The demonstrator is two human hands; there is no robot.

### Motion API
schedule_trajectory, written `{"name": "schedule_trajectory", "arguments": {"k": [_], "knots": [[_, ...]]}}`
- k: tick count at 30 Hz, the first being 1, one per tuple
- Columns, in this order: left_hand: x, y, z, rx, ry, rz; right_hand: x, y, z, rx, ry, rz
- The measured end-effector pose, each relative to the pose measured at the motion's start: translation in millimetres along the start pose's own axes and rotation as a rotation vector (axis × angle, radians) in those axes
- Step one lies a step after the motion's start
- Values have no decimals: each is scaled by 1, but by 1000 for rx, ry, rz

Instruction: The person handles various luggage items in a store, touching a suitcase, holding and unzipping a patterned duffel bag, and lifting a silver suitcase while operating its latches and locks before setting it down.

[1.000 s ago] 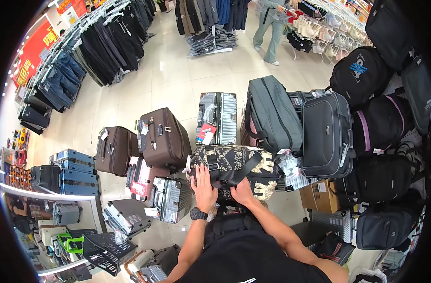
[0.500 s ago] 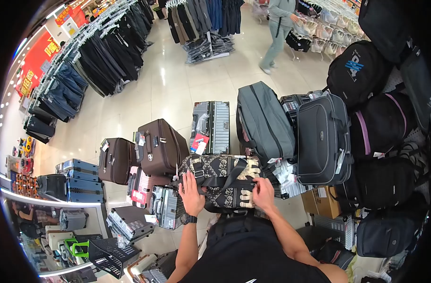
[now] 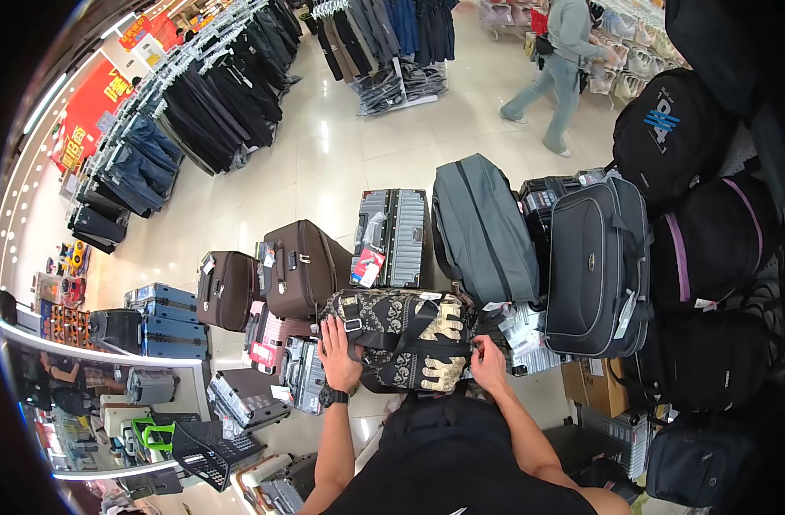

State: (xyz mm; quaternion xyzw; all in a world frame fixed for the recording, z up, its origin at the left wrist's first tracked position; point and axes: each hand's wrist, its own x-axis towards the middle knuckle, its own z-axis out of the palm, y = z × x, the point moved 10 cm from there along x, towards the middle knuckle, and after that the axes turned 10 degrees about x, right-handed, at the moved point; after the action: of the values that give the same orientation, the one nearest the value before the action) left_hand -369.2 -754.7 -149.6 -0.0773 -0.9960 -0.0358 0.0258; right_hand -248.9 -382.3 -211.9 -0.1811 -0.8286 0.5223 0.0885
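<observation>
A black duffel bag (image 3: 392,356) with a cream elephant pattern and black straps lies in front of my body. My left hand (image 3: 338,359), with a dark watch on the wrist, rests against the bag's left end, fingers stretched out flat and apart. At the right end, my right hand (image 3: 488,365) has its thumb and fingers closed on the bag's edge. Whether a zip pull is between those fingers is too small to tell. Just behind the bag stand a silver ribbed suitcase (image 3: 409,236) with a red tag and a large grey soft bag (image 3: 487,227).
Two brown suitcases (image 3: 300,266) stand to the left. A black soft suitcase (image 3: 594,266) and several black backpacks (image 3: 710,360) crowd the right, above a cardboard box (image 3: 594,386). A person in grey (image 3: 568,60) walks near the far racks.
My right hand has shifted from the bag's top right to its right edge. The view has turned slightly, and the person in grey has walked to the right.
</observation>
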Motion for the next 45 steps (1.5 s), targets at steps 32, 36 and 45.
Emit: {"name": "schedule_trajectory", "arguments": {"k": [32,36,45], "knots": [[-37,262,-29,-346,50,404,35,-51,-14,364,-680,-47],[-38,274,-20,-354,-1,478,31,-47,-19,294,-684,-33],[-42,264,-12,-429,73,415,29,-53,-19,195,-598,-189]]}}
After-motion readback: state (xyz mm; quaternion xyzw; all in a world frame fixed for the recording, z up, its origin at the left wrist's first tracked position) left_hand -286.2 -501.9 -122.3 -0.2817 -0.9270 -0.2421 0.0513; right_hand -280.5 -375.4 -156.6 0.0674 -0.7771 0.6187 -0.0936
